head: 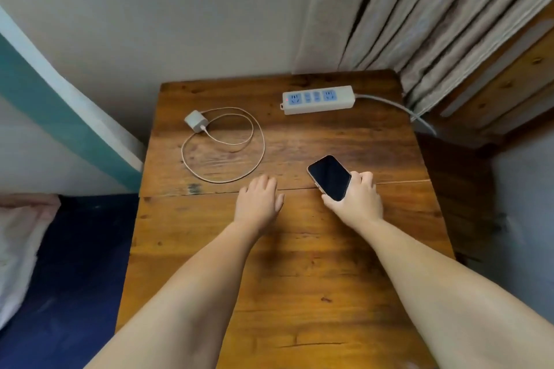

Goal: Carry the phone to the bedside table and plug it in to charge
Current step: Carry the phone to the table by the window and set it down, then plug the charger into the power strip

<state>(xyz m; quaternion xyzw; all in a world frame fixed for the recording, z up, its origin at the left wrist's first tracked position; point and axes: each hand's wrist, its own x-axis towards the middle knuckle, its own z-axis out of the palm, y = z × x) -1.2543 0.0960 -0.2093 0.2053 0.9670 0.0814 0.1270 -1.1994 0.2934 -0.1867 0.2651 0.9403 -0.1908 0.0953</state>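
A black-screened phone [329, 176] is gripped at its near end by my right hand [358, 199], screen up, low over the wooden bedside table [299, 263]. My left hand [259, 200] hovers palm down with fingers loosely together, empty, just near of the coiled charging cable [223, 145]. The cable runs to a white charger block [196, 121] lying at the table's far left. A white power strip [318, 99] with blue sockets lies at the far right; nothing is plugged into it.
The power strip's grey cord [398, 108] trails off the right edge toward beige curtains [434, 24]. A wall stands behind the table. A bed with dark blue sheet [69, 263] and pale pillow [18, 243] lies left. A wooden cabinet [509, 90] stands at right.
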